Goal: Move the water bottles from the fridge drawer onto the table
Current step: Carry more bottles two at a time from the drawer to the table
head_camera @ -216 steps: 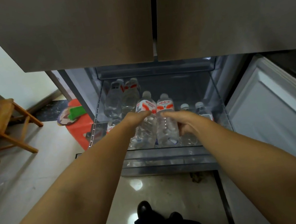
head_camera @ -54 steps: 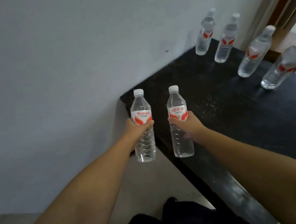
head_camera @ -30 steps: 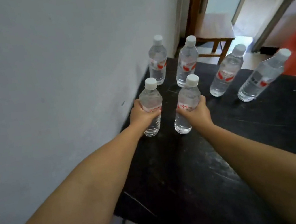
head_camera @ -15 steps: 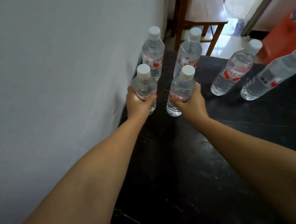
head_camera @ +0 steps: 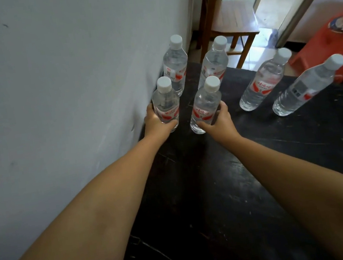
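6 water bottles (head_camera: 259,84) on the table (head_camera: 219,189); 2 held.

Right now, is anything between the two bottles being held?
No. The head view shows only bare black table between the left bottle and the right bottle.

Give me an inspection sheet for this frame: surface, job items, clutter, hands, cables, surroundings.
Surface: black table, scuffed, against a white wall.
Job's things: six water bottles, upright, capped. Four stand free at the far end; two are held.
Clutter: nothing seen.
Hands: left hand grips the left bottle; right hand grips the right bottle.
Cables: nothing seen.
Surroundings: wooden chair, red stool, open doorway.
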Tool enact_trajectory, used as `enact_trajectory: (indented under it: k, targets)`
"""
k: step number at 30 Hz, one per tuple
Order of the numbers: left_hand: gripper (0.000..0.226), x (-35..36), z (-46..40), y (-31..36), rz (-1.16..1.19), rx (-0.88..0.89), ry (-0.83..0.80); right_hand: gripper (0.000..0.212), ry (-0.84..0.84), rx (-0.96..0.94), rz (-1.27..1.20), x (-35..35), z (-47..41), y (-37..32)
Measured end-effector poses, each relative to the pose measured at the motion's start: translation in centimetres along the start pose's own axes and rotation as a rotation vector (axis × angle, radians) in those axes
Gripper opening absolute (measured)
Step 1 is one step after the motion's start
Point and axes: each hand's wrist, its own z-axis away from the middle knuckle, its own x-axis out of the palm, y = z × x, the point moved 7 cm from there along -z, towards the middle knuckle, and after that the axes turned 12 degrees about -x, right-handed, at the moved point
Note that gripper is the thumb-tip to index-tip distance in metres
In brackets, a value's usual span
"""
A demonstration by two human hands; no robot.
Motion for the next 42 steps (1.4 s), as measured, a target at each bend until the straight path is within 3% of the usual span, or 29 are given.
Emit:
enact_trajectory:
  k: [3, 8, 13, 19, 23, 27, 33, 38, 42]
  targets:
    - [0.092, 0.2, 1.0, -2.4, -0.185, -0.141, 0.008, 0.093, -0.094, 0.119, 0.147, -0.2, 1.6, 1.7]
    - [0.072, 1.5, 4.9, -5.5, -0.401, -0.211, -0.01, 0.065, -0.218, 0.133, 0.291, -0.5, 5.0, 3.4]
    - [0.058, 3.5, 11.3, -8.1, -0.506, -0.181, -0.008, 0.045, -0.403, 0.017, 0.423, -0.4, 9.9, 4.2]
    - [0.051, 5.6, 20.6, -12.8, -0.586, -0.203, 0.144, 0.043, -0.655, -0.171, 0.659, -0.8, 17.0, 5.5]
    - [0.046, 7.0, 25.9, -16.4, -0.622, -0.27, 0.155, 0.045, -0.792, -0.278, 0.831, -0.7, 21.4, 6.2]
    - [0.041, 6.7, 31.6, -20.2, -0.592, -0.356, 0.198, 0.039, -0.934, -0.425, 0.936, 0.5, 26.1, 5.9]
    - [0.017, 4.8, 39.1, -25.4, -0.408, -0.442, 0.271, 0.028, -1.132, -0.589, 1.003, 3.9, 33.1, 4.8]
    - [0.043, 4.0, 46.6, -30.8, -0.348, -0.567, 0.369, 0.027, -1.267, -0.75, 1.134, 7.0, 40.6, 4.9]
    - [0.046, 4.4, 53.0, -35.3, -0.257, -0.647, 0.434, 0.032, -1.301, -0.88, 1.207, 8.4, 46.4, 5.2]
